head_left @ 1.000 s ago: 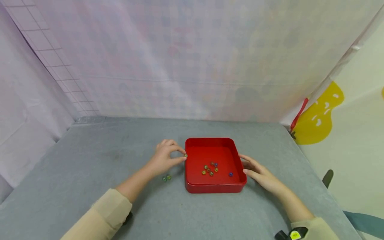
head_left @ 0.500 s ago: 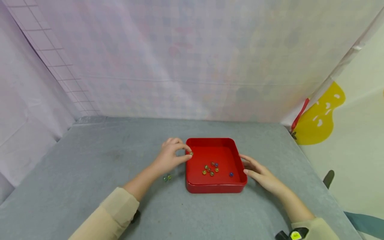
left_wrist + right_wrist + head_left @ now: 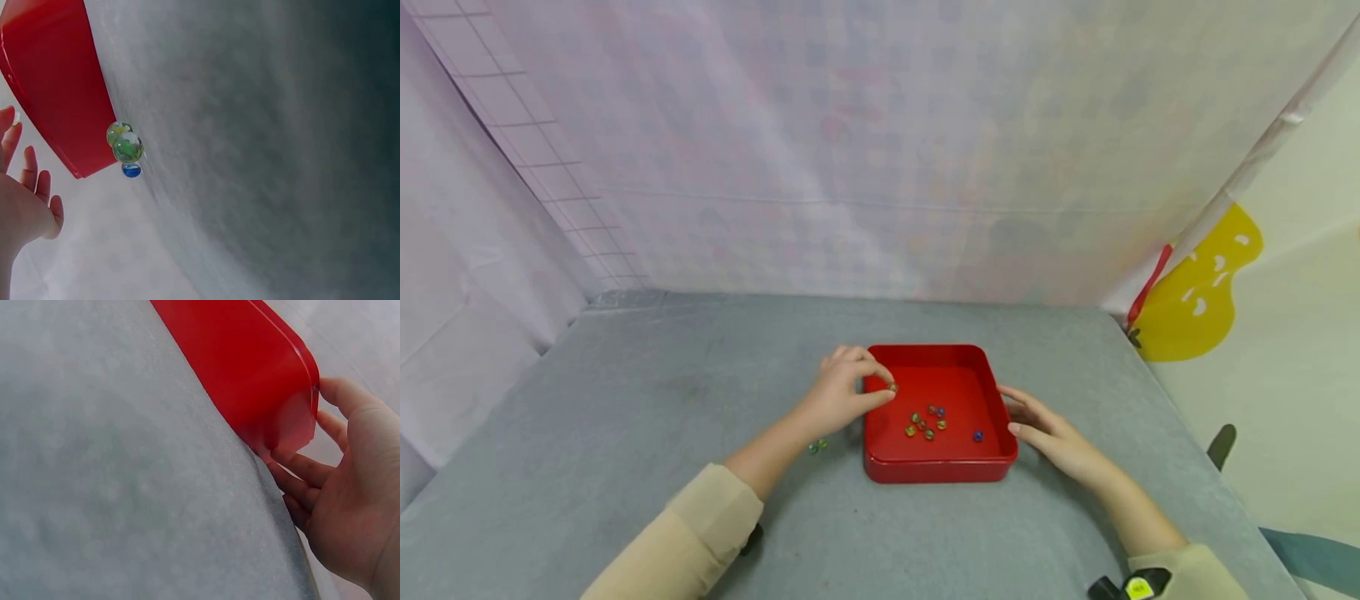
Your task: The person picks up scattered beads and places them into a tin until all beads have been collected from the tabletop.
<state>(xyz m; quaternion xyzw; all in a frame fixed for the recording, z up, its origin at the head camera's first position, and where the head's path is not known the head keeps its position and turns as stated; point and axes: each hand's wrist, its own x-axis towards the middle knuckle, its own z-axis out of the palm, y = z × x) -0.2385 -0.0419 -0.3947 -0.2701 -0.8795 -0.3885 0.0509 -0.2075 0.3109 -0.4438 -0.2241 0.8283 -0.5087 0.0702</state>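
In the head view my left hand (image 3: pixel 847 392) is over the left wall of a red square box (image 3: pixel 940 460), pinching a small glass marble (image 3: pixel 892 387) between thumb and forefinger. Inside the box several marbles (image 3: pixel 929 434) lie loosely grouped, with a blue marble (image 3: pixel 977 436) apart near the right wall. Fingertips and thumb of my right hand (image 3: pixel 1051 433) rest against the box's right side; in the right wrist view that hand (image 3: pixel 356 481) touches the outside of the red wall (image 3: pixel 250 369). Green-tinted marbles (image 3: pixel 128 148) sit on the cloth left of the box.
Grey cloth (image 3: pixel 647 400) covers the table around the box. A pale checked curtain (image 3: pixel 880 167) hangs along the back edge, and a white sheet with a yellow printed shape (image 3: pixel 1195 300) is at the right. In the left wrist view a blue marble (image 3: pixel 131 170) shows beyond the green ones.
My left hand has moved right with the pinched marble, from the box's left rim to over its inside. The box, the other marbles and my right hand look the same.
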